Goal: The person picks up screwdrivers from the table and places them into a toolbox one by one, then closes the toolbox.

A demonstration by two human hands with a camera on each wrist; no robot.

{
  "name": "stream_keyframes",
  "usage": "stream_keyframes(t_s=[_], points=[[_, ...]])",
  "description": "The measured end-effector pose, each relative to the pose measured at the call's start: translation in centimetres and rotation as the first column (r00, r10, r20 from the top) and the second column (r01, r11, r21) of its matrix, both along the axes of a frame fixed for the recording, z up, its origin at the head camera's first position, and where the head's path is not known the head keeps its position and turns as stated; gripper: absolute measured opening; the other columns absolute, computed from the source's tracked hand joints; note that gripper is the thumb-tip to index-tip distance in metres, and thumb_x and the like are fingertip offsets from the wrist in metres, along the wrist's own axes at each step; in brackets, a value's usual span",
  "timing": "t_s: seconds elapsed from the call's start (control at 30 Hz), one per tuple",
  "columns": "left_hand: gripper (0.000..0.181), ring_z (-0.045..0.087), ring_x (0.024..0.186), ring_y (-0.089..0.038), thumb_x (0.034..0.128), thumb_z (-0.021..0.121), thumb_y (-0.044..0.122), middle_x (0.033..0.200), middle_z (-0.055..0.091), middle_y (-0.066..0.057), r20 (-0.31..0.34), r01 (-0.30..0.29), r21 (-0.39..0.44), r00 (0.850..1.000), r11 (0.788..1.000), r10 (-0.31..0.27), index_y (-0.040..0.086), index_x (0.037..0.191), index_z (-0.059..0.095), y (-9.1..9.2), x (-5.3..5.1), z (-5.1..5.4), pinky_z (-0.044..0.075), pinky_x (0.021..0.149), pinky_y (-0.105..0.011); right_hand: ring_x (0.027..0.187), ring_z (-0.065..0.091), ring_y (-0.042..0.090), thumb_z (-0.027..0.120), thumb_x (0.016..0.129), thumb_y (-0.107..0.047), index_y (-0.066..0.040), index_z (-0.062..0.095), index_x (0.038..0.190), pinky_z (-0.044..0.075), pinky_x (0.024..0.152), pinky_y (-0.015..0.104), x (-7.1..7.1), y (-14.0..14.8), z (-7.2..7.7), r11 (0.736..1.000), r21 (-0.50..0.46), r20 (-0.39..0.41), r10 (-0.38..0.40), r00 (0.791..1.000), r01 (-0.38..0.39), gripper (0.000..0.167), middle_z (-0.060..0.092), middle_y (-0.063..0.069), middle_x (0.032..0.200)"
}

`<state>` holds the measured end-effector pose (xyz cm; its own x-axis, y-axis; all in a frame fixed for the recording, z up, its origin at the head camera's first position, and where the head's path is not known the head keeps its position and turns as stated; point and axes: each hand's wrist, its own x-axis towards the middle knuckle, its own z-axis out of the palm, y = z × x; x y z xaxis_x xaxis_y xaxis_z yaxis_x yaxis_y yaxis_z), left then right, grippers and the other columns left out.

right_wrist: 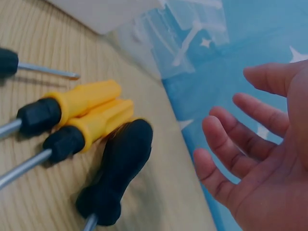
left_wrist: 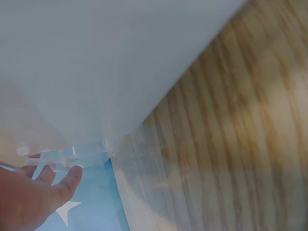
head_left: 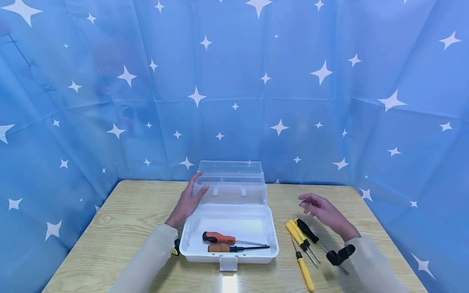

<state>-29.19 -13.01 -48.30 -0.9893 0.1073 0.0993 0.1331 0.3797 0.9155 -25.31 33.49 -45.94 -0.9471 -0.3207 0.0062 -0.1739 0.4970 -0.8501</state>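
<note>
A white toolbox (head_left: 190, 232) stands with its clear lid (head_left: 234, 191) raised; inside lie an orange-and-black screwdriver (head_left: 220, 238) and a brown-handled one (head_left: 219, 248). My left hand (head_left: 187, 203) is at the lid's left edge, fingers spread; in the left wrist view the fingers (left_wrist: 67, 185) are by the clear plastic, and whether they press it I cannot tell. Holding nothing, my right hand (head_left: 320, 209) hovers above the black-handled screwdriver (right_wrist: 125, 163), its fingers loosely bent. Beside that lie two yellow-handled screwdrivers (right_wrist: 96, 96), with another yellow one (head_left: 305, 273) nearer the front.
The toolbox's clear latch (head_left: 229, 263) hangs at its front. A black-and-yellow object (head_left: 176, 248) is partly hidden by my left sleeve. Wooden table (head_left: 121, 219) extends to both sides, and a blue curtain with white stars (head_left: 234, 81) hangs behind.
</note>
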Motion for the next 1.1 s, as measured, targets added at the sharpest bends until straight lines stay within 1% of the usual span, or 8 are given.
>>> stream_keyframes(t_s=[0.13,0.27,0.4,0.57,0.73,0.97,1.0,1.1], points=[[0.069,0.019,0.150,-0.036,0.0949,0.051,0.063,0.166,0.013,-0.001,-0.003,0.005,0.004,1.000,1.000,-0.005,0.041,0.154,0.023,0.0,-0.1,-0.1,0.023,0.114,-0.067,0.096,0.059,0.034,0.053,0.104,-0.029,-0.003,0.049,0.138,0.055,0.077,0.040,0.0,0.6,-0.7,1.000,0.002,0.031,-0.012,0.999,0.012,0.043,0.058,0.025,0.116],[0.070,0.019,0.150,-0.036,0.0943,0.051,0.064,0.166,0.012,-0.001,0.006,0.009,0.008,1.000,1.000,-0.009,0.040,0.154,0.023,-0.1,-0.1,-0.2,0.024,0.114,-0.066,0.102,0.059,0.036,0.053,0.104,-0.027,0.001,0.043,0.142,0.055,0.078,0.043,0.1,1.0,-1.4,0.999,-0.035,0.099,-0.011,0.995,0.014,0.048,0.055,0.027,0.126],[0.069,0.019,0.150,-0.036,0.0964,0.051,0.060,0.167,0.011,-0.002,0.020,0.014,0.014,1.000,1.000,-0.014,0.038,0.155,0.021,-0.2,-0.3,-0.4,0.023,0.115,-0.066,0.103,0.058,0.035,0.055,0.103,-0.024,0.003,0.039,0.144,0.056,0.077,0.042,0.2,1.3,-2.0,0.998,-0.065,0.164,-0.010,0.986,0.021,0.052,0.053,0.028,0.128],[0.066,0.017,0.150,-0.037,0.0997,0.051,0.052,0.167,0.010,-0.004,0.031,0.010,0.004,0.999,1.000,-0.011,0.035,0.156,0.021,-0.1,-0.4,-0.3,0.022,0.115,-0.066,0.102,0.058,0.031,0.056,0.102,-0.022,0.005,0.038,0.144,0.055,0.078,0.038,0.0,1.6,-2.8,0.998,-0.064,0.175,-0.006,0.985,0.018,0.053,0.055,0.027,0.126],[0.068,0.020,0.150,-0.036,0.0970,0.051,0.059,0.166,0.013,-0.002,-0.003,0.004,-0.004,1.000,1.000,-0.004,0.036,0.155,0.023,0.0,-0.1,-0.1,0.024,0.114,-0.066,0.102,0.059,0.026,0.056,0.102,-0.024,0.004,0.040,0.143,0.053,0.078,0.035,0.0,2.0,-3.5,0.999,-0.051,0.174,0.002,0.985,0.007,0.053,0.056,0.026,0.127],[0.064,0.020,0.149,-0.040,0.1034,0.050,0.042,0.166,0.011,-0.009,0.038,0.024,0.004,0.999,1.000,-0.024,0.024,0.158,0.021,0.6,1.8,3.1,0.025,0.114,-0.065,0.110,0.060,0.015,0.053,0.103,-0.024,0.006,0.041,0.142,0.051,0.088,0.029,0.0,2.6,-4.4,0.998,-0.044,0.190,0.045,0.981,-0.037,0.051,0.055,0.027,0.133],[0.065,0.020,0.149,-0.040,0.1035,0.050,0.041,0.166,0.011,-0.010,0.038,0.024,0.000,0.999,1.000,-0.024,0.024,0.158,0.020,0.6,1.7,3.0,0.026,0.114,-0.065,0.111,0.060,0.015,0.053,0.103,-0.024,0.006,0.041,0.142,0.051,0.089,0.028,0.0,2.6,-4.5,0.998,-0.038,0.188,0.049,0.981,-0.043,0.050,0.055,0.026,0.133],[0.066,0.019,0.150,-0.039,0.1023,0.050,0.046,0.167,0.011,-0.007,0.036,0.019,0.002,0.999,1.000,-0.019,0.027,0.158,0.020,0.3,0.9,1.8,0.024,0.114,-0.065,0.111,0.060,0.015,0.053,0.103,-0.025,0.005,0.043,0.141,0.051,0.089,0.025,0.0,2.8,-4.8,0.998,-0.028,0.184,0.062,0.981,-0.058,0.049,0.056,0.023,0.131]])
